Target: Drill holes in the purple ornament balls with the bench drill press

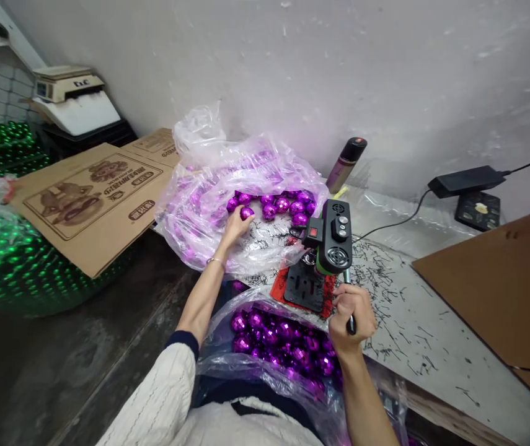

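Note:
At the mouth of a clear plastic bag (204,155) full of shiny purple balls, my left hand (237,226) has its fingers closed on one purple ball (247,213). More purple balls (282,205) spill out beside it onto the table. My right hand (354,314) is wrapped around the dark lever handle (351,325) of a small black bench press (336,238). The press has a red switch and a slotted base plate (304,286) standing on a red cloth (279,285). A second open bag of purple balls (287,341) rests in my lap.
Black thread-like scraps litter the white table (404,310). Behind the press stands a spray can (346,164); a power adapter (467,181) with its cable lies to the right. Cardboard sheets (92,204) and bags of green balls (27,266) are on the left, a printer (72,93) behind.

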The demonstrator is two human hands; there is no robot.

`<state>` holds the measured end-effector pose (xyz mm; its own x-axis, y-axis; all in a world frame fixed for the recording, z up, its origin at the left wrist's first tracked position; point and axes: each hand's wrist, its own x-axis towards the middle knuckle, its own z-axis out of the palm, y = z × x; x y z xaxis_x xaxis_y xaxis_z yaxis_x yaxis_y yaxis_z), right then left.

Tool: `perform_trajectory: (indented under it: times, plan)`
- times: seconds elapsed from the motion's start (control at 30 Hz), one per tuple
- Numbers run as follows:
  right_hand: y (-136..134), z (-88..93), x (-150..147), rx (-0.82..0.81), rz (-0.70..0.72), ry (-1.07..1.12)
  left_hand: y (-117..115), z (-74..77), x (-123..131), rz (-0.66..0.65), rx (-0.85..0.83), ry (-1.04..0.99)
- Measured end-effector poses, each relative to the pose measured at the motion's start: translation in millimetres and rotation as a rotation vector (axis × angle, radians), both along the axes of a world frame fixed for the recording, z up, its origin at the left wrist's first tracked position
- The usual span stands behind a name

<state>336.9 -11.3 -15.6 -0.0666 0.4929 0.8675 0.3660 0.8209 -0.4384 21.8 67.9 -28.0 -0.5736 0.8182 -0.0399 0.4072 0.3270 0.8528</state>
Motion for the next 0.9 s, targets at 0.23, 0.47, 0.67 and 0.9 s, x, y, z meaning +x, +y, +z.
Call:
perform_trajectory:
  times: [0.23, 0.47, 0.67, 0.9]
  plan:
    - [-1, 7.8, -3, -0.060, -0.012, 0.044, -95, -24.4, 79, -0.096, 0.291, -1.066]
    - [4, 23.0, -1, -0.083, -0.024, 0.012, -113, -67.3, 161, -0.054, 0.275, -0.874]
    - [5, 31.1, 0, -0.062, -0.017, -0.024, -91, -80.3, 179, -0.181, 0.311, -0.306]
    - [2, 27.0, 1, -0.046, -0.007, -0.043, -84, -80.6, 174, -0.356, 0.319, 0.196]
